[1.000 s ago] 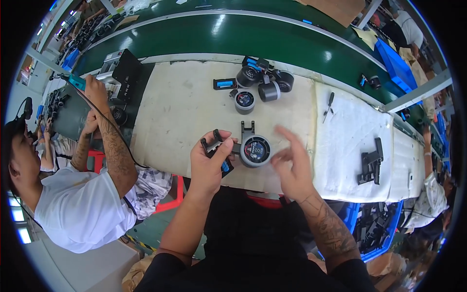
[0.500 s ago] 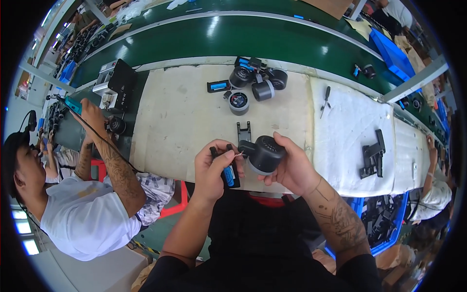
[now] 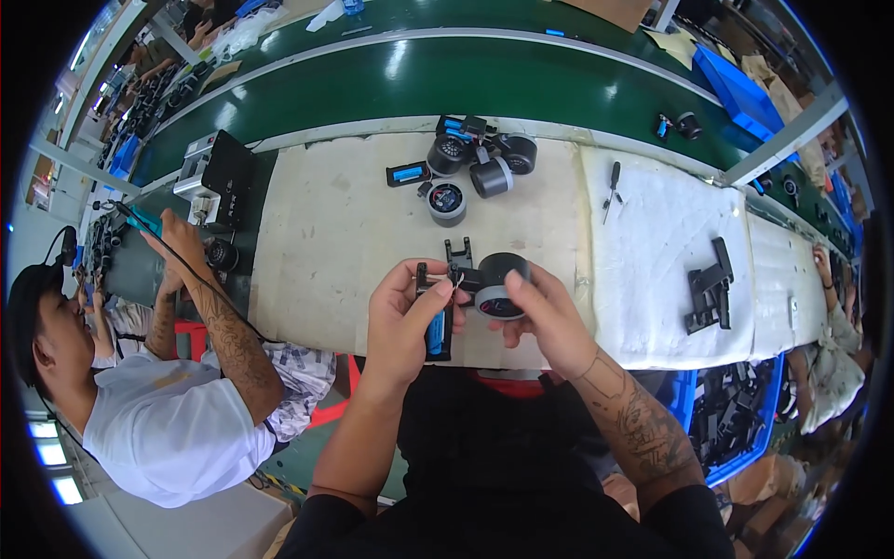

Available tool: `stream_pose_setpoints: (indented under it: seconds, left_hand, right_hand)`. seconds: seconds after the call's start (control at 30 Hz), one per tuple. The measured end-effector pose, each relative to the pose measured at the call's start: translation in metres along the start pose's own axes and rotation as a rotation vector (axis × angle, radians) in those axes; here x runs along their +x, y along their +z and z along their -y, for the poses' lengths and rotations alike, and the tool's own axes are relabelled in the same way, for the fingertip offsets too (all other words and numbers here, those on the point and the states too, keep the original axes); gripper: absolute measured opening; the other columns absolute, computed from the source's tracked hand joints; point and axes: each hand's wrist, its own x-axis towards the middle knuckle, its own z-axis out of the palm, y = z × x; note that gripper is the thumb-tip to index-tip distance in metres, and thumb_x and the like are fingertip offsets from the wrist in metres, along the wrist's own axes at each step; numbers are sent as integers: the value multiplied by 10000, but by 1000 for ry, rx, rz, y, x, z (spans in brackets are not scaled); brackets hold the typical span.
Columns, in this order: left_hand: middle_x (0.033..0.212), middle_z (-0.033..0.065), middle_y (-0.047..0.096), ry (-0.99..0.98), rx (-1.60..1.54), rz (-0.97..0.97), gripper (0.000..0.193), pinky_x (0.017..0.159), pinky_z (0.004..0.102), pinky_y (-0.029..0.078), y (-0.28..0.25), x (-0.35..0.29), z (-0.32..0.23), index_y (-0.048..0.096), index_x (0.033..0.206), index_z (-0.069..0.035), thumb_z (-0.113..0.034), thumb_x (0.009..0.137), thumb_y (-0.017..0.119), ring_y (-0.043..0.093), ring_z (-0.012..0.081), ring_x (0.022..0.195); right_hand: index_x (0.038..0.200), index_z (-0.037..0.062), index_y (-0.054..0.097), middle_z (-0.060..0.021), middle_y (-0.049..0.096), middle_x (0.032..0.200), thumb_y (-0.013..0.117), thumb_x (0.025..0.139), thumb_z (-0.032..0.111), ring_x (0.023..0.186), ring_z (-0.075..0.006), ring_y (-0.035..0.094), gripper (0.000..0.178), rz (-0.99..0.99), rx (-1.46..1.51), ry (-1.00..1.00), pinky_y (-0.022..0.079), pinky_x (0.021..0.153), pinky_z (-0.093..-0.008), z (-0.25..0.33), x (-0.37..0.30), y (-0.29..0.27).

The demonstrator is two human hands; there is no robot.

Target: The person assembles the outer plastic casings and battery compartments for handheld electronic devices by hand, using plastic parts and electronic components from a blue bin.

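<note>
A: What is the left hand [image 3: 402,321] doing?

B: Its grip is closed around a flat black holder with a blue cell [image 3: 436,328] in it, thumb and forefinger pinched near the top where thin wires [image 3: 453,279] come out. It is held upright just above the near edge of the worktop [image 3: 326,242], probably so the wires stay slack toward the other part.

A: And the right hand [image 3: 545,317]?

B: Its grip is wrapped around a round black housing with a grey rim [image 3: 498,284], face tilted toward the person. The two parts sit close together, nearly touching, which I judge lets the short wires reach.

A: What lies beyond?

B: A small black bracket [image 3: 458,250] stands just behind the hands. Farther back there is a cluster of similar round housings [image 3: 480,158], one lone unit [image 3: 446,202] nearer, and a second blue-cell holder [image 3: 408,173] lying flat. They look like stock waiting in reach.

A: The surface?

B: A pale, worn mat in the middle, a white padded cloth [image 3: 661,242] to the right with a screwdriver [image 3: 612,186] and black angular brackets [image 3: 710,284]. Behind runs a green conveyor belt [image 3: 447,74].

A: The room?

B: An assembly line. On the left a co-worker in a white shirt [image 3: 168,429] reaches toward a black box [image 3: 223,168]. Blue bins [image 3: 736,429] sit lower right.
</note>
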Motion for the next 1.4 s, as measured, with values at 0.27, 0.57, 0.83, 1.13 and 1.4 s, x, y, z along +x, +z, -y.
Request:
stream_pose_setpoints:
  seconds: [0.27, 0.57, 0.83, 1.13, 1.4]
  left_hand:
    - [934, 126, 723, 64, 22, -15, 217, 665, 264, 576, 3, 3, -1, 577, 1144, 14, -47, 952, 656, 688, 140, 721]
    - [994, 108, 723, 217, 276, 30, 243, 721, 239, 524, 22, 7, 3, 600, 1148, 17, -2, 923, 691, 658, 91, 828]
    - [1041, 77, 682, 298, 382, 19, 263, 767, 266, 548, 21, 15, 5, 623, 1189, 30, -2, 934, 681, 647, 111, 897]
    - [1054, 84, 674, 230, 283, 111, 240, 727, 261, 551, 25, 14, 6, 637, 1163, 47, -30, 942, 690, 643, 98, 877]
    - [861, 59, 683, -121, -53, -13, 201, 584, 254, 546, 17, 21, 16, 661, 1131, -5, -111, 960, 668, 650, 110, 661]
  right_hand:
    - [1327, 16, 505, -119, 647, 1057, 593, 1023, 474, 721, -173, 685, 557, 87, 190, -45, 556, 638, -254, -11, -1, 2]
    - [1144, 25, 604, -59, 664, 927, 593, 1004, 501, 664, -98, 597, 496, -64, 60, 61, 471, 538, -231, 10, 2, -8]
    - [1136, 42, 610, -52, 662, 900, 622, 991, 480, 715, -97, 610, 462, -256, -49, -183, 482, 543, -232, 13, -13, -3]
    - [1051, -64, 666, -120, 623, 582, 170, 977, 790, 494, -242, 622, 990, 284, 491, 385, 497, 459, -321, -5, -14, -33]
    - [1506, 67, 400, -215, 381, 1537, 848, 761, 97, 1128, -321, 653, 870, -5, -711, -673, 572, 851, -343, 14, -36, -20]
